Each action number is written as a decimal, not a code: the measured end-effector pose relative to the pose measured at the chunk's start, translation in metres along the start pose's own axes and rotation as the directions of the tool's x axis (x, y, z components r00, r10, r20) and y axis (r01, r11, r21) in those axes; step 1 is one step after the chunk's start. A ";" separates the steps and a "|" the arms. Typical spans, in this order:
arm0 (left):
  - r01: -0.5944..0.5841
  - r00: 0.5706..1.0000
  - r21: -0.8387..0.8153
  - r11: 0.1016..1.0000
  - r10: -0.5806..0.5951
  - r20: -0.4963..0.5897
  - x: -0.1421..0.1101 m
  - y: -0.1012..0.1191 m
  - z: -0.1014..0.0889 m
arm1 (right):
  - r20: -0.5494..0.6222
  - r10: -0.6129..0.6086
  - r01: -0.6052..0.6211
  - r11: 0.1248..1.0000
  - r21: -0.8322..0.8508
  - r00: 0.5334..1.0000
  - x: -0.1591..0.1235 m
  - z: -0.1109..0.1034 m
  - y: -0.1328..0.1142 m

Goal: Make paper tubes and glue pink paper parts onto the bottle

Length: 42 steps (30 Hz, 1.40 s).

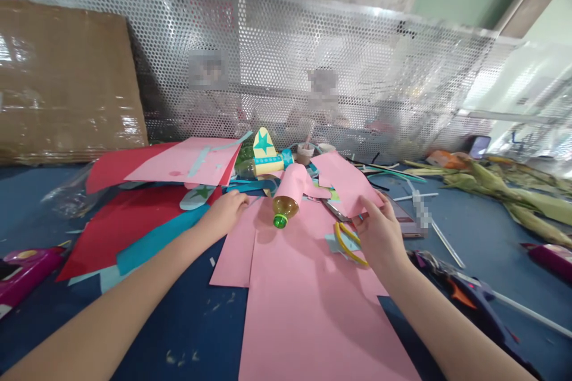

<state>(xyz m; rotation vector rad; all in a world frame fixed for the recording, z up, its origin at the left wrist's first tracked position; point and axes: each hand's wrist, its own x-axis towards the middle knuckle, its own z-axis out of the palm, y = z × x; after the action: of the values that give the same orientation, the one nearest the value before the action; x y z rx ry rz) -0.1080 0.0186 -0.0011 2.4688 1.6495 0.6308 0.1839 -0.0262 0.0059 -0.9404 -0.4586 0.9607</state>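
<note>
My right hand (pixel 379 223) pinches the lower edge of a loose pink paper piece (pixel 343 181), lifted at a tilt. My left hand (pixel 229 212) is closed, fingers curled, by the left edge of the pink sheets (pixel 290 303); what is in it, if anything, is hidden. Between the hands lies a plastic bottle (pixel 286 205) wrapped in pink paper, its green cap toward me. Under my right hand are scissors with yellow handles (pixel 346 244), partly covered by the pink piece. Behind the bottle lies another bottle (pixel 266 165) with cream and blue paper and a star-marked fin.
Red card (pixel 134 229), with pink and blue paper around it, lies at left. A purple glue gun (pixel 27 274) is at far left, a dark one (pixel 482 309) at right. Corn husks (pixel 487 184) lie at back right. A perforated screen (pixel 277 71) stands behind, with people beyond.
</note>
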 end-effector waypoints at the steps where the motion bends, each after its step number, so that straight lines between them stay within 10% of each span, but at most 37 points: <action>1: 0.021 1.000 0.016 1.000 -0.021 -0.024 0.001 -0.006 -0.001 | -0.001 0.004 -0.004 1.000 -0.002 1.000 -0.001 0.000 0.000; 31: -0.074 0.989 0.246 0.966 0.103 -0.109 -0.004 -0.007 0.005 | -0.004 -0.214 0.214 0.976 0.039 0.977 0.000 0.002 -0.008; 37: 0.074 0.980 0.144 0.987 -0.045 -0.195 -0.006 -0.006 0.007 | 0.216 -0.078 0.093 0.994 -0.059 0.973 -0.008 0.006 -0.006; 42: 0.101 0.971 -0.108 0.989 -0.122 -0.207 -0.002 0.015 -0.009 | 0.501 0.190 -0.033 0.952 -0.306 0.844 -0.018 0.007 -0.004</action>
<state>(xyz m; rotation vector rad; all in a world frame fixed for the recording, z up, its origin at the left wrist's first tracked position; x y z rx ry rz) -0.0993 0.0095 0.0110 2.2907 1.7694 0.9652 0.1711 -0.0392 0.0142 -0.9630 -1.0424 1.2903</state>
